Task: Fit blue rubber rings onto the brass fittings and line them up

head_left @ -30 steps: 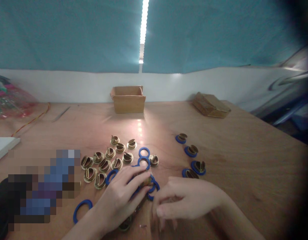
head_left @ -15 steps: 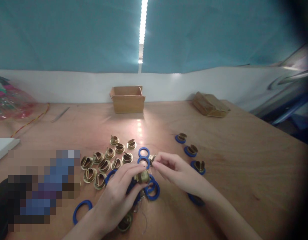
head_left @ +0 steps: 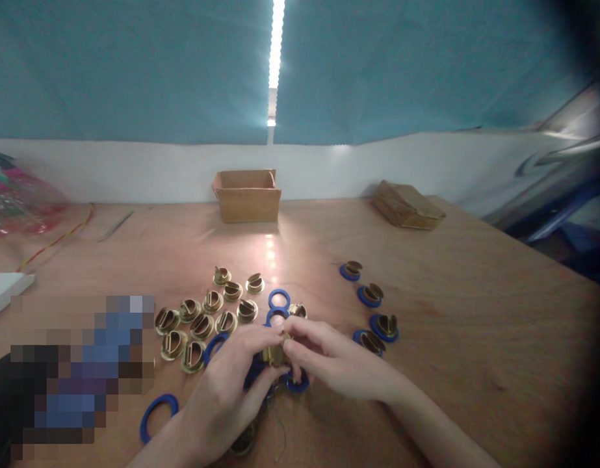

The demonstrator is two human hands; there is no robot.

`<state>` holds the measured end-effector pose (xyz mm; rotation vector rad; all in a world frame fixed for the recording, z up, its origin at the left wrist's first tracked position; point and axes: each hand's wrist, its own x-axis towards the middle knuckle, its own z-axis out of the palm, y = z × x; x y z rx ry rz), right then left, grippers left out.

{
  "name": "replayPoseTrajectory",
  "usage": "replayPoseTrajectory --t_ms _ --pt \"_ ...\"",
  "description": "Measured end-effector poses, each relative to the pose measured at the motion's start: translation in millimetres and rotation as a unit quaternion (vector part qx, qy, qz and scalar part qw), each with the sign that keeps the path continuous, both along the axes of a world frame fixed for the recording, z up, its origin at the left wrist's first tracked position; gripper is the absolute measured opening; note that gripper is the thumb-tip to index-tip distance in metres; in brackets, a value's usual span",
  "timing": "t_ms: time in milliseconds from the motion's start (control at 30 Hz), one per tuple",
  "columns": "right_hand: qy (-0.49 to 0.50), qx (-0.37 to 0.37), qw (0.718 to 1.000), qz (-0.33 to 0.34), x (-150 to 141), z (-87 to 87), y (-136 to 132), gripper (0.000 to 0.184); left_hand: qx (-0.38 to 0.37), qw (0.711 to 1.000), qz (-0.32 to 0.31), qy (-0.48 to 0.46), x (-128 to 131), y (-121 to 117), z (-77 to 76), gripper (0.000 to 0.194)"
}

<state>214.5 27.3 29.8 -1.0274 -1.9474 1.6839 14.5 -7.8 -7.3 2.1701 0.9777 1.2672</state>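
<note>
My left hand [head_left: 226, 377] is closed around a round brass fitting [head_left: 275, 353], held sideways above the table. Against the end of that fitting, my right hand [head_left: 333, 357] has its thumb and fingertips pinched together; anything small between them is hidden. Below and beside the hands lie several blue rings [head_left: 279, 299], some overlapping. Small brass pieces [head_left: 298, 311] sit just beyond the right fingers. Partly covered by my left hand, another brass fitting [head_left: 244, 439] rests nearer to me, with a thin wire or thread [head_left: 281, 429] beside it.
Several flanged brass fittings [head_left: 201, 325] stand grouped to the left. On the right, several fittings sit in blue rings [head_left: 383, 327]. An open cardboard box [head_left: 249, 205] and a crumpled brown packet [head_left: 407, 205] stand at the back. A lone blue ring [head_left: 146, 416] lies front left.
My right hand has moved left and toward me, from the small brass pieces to the fitting in my left hand. A ringed fitting on the right, earlier behind my right wrist, shows more.
</note>
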Motion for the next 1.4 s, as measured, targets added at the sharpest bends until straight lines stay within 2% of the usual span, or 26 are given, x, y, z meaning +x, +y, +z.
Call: replayPoseTrajectory --t_ms 100,200,333,400,500,600,667,767,867,967,1100,1200,1300,1400 --pt "0.013 -0.051 0.999 -0.007 -2.2 -2.6 0.3 0.030 -0.001 1.000 -0.001 0.001 0.2 -0.5 -0.1 0.041" --pt "0.011 -0.034 0.998 -0.042 -4.8 -4.9 1.5 0.031 0.005 0.999 0.013 0.034 0.1 -1.6 -1.1 0.045" --pt "-0.040 0.075 0.989 -0.121 1.2 -2.9 8.0 0.031 0.015 0.996 0.029 0.079 -0.5 -1.7 2.5 0.054" --pt "-0.105 0.153 0.973 -0.140 10.5 0.4 12.5 0.032 0.017 0.996 0.031 0.087 -0.7 -0.7 6.1 0.046" --pt "-0.235 0.218 0.942 -0.102 27.2 4.1 16.9 0.031 0.010 0.995 0.020 0.099 -0.6 1.5 10.9 0.025" --pt "-0.358 0.237 0.902 -0.045 37.7 3.1 16.6 0.024 0.006 0.993 0.001 0.114 0.3 2.8 13.3 0.018" --pt "-0.396 0.243 0.885 -0.029 38.2 -0.2 15.1 0.020 0.015 0.993 -0.008 0.118 1.1 3.0 13.6 0.016" --pt "-0.383 0.250 0.889 -0.036 30.6 -7.1 13.3 0.018 0.025 0.992 -0.012 0.123 2.3 3.1 12.9 0.014" --pt "-0.374 0.250 0.891 -0.068 21.6 -11.8 13.7 0.016 0.022 0.991 -0.007 0.132 3.0 3.6 12.1 0.015" --pt "-0.382 0.254 0.885 -0.082 25.2 -6.4 15.7 0.018 0.020 0.990 -0.001 0.136 3.2 4.3 11.8 0.014" --pt "-0.390 0.235 0.883 -0.113 61.9 16.5 16.5 0.027 0.026 0.991 0.003 0.133 2.9 4.6 12.4 0.014" --pt "-0.371 0.139 0.914 -0.090 96.3 29.6 14.7 0.030 0.028 0.991 0.001 0.134 2.6 4.8 13.1 0.014" --pt "-0.358 0.067 0.929 -0.069 115.8 28.8 13.7 0.023 0.028 0.991 0.000 0.132 2.8 5.2 13.3 0.014" --pt "-0.369 0.070 0.922 -0.092 119.5 19.6 14.6 0.018 0.026 0.991 0.002 0.130 3.0 5.6 13.1 0.015"
